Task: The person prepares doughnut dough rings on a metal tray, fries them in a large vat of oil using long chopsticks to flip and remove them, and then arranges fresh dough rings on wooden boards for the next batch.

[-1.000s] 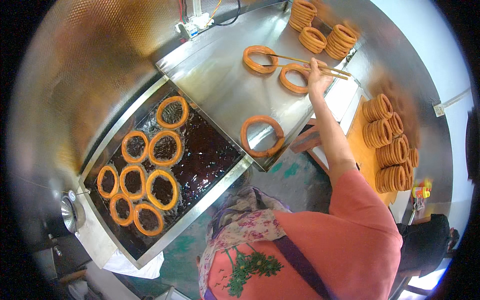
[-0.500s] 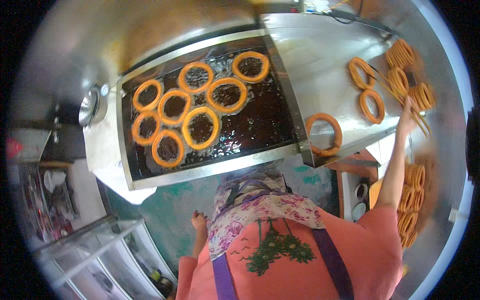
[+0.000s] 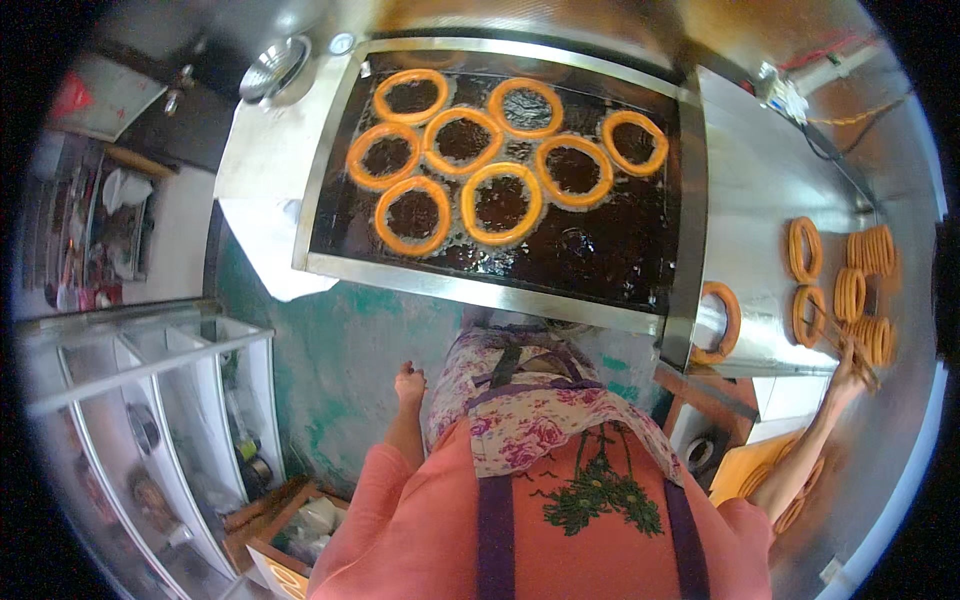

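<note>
Several golden fried dough rings (image 3: pixel 503 203) float apart from one another in the dark oil of a wide rectangular fryer (image 3: pixel 480 290). At the far right, my right hand (image 3: pixel 851 370) grips a pair of long wooden chopsticks (image 3: pixel 828 330). Their tips are at a dough ring (image 3: pixel 808 317) lying on the metal counter; I cannot tell whether they pinch it. Another ring (image 3: pixel 804 249) lies just beyond it, and a single ring (image 3: pixel 716 322) rests beside the fryer's right wall. My left hand (image 3: pixel 410 384) hangs low in front of the fryer, fingers curled, with nothing visible in it.
Rows of stacked rings (image 3: pixel 871 250) stand at the metal counter's right end. More rings lie below my right forearm by an orange board (image 3: pixel 735 480). A metal bowl (image 3: pixel 275 72) sits left of the fryer. White shelves (image 3: pixel 190 400) stand at the lower left.
The view has swung, so the fryer appears farther right and higher. My right hand has drawn the chopsticks from the stacked rings back to the nearer loose ring. My left hand still hangs low.
</note>
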Available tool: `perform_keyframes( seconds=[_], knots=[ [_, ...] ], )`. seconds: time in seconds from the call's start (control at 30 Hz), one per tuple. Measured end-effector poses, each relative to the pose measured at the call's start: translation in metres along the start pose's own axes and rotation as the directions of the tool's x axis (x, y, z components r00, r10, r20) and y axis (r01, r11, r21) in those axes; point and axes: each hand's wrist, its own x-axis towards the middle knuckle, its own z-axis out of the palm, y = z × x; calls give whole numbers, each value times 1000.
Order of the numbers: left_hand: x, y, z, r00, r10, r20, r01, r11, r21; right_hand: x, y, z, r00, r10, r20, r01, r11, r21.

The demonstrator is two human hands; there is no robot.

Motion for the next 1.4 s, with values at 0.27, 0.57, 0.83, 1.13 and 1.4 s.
perform_keyframes(
  seconds=[0.27, 0.57, 0.83, 1.13, 1.4],
  knots=[
    [16, -44, -34, 990, -120, -73, 119, 993, -13, 15, -344, 109, 945, 265, 190, -280, 358, 891],
    [66, -42, -76, 953, -303, 4, 257, 801, -541, -109, -646, 310, 643, 251, 724, -725, -105, 680],
    [67, -33, -134, 920, -383, -78, 273, 773, -573, -142, -711, 364, 541, 289, 790, -757, -242, 607],
    [84, -44, -137, 923, -377, 80, 336, 686, -645, -119, -692, 347, 598, 312, 738, -765, -52, 642],
    [83, -13, -136, 957, -290, 1, 230, 758, -610, -150, -676, 391, 239, 442, 865, -840, -353, 412]
  ],
)
